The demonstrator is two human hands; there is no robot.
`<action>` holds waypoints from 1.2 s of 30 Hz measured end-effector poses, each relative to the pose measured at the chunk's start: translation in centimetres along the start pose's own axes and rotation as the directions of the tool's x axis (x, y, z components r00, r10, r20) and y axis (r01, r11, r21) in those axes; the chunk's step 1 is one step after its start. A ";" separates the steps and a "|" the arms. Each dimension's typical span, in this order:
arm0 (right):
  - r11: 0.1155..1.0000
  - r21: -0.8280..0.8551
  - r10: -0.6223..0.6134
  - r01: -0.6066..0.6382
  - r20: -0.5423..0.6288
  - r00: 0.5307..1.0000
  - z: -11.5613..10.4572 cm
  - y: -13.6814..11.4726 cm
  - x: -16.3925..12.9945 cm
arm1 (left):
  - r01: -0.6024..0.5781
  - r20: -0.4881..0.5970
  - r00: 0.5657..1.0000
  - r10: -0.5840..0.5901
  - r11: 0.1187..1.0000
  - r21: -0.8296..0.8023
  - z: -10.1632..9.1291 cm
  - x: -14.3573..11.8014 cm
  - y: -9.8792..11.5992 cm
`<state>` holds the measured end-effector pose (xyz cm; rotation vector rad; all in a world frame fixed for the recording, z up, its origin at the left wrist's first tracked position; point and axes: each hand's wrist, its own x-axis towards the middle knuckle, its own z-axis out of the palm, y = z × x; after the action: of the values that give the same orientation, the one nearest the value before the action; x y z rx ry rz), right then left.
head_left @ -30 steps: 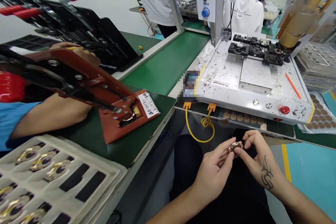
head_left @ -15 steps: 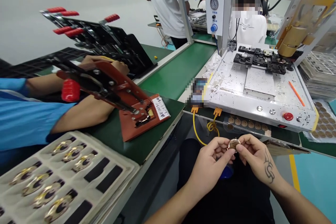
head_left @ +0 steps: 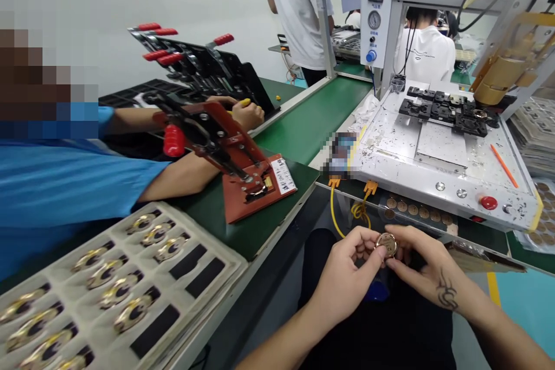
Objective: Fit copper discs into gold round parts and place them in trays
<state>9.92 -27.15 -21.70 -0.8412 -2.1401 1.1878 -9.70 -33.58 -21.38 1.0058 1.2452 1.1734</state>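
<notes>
Above my lap, a small round watch case (head_left: 387,244) with a shiny gold rim is between my two hands. Its flat, brownish face with markings is turned up to me. My left hand (head_left: 344,274) pinches the left side, the thumb lying over the lower edge. On the other side, my right hand (head_left: 427,263) has thumb and fingers closed at the right edge. The fingertips behind the case are hidden. A dark blue item (head_left: 376,291) shows partly below the hands.
A white press machine (head_left: 390,170) with black fixtures (head_left: 446,110) stands ahead. At left are a red-brown clamp jig (head_left: 243,202), a tray (head_left: 236,266) of gold watch parts, and a blue-sleeved co-worker's arm (head_left: 186,182). An orange stick (head_left: 504,166) lies on the machine.
The watch case has turned from a steep tilt to show its flat face more fully. My right-hand fingers have shifted around its edge. The view has swung left, revealing more of the co-worker.
</notes>
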 end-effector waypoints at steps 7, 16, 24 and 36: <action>0.831 -0.286 -0.451 0.478 0.158 0.879 -0.2 0.7 4.6 | -0.183 -0.026 0.979 0.200 0.934 0.306 -4.2 -1.4 3.6; 0.838 -0.169 -0.523 0.520 0.024 0.852 2.1 -2.3 12.1 | -0.435 0.069 0.541 0.838 0.209 0.876 -20.7 2.3 13.9; 0.892 -0.087 -0.446 0.444 0.005 0.895 5.7 -2.4 16.7 | -0.465 -0.100 0.454 0.885 0.332 0.821 -23.6 6.2 19.1; 0.890 -0.036 -0.438 0.454 0.211 0.874 16.8 2.1 27.3 | 0.081 -0.304 0.928 0.217 0.677 0.731 -30.6 2.3 4.8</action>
<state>-19.41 -15.07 -26.95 -0.2334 -2.3854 0.9720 -40.71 -32.26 -19.70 1.4694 2.1058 0.9306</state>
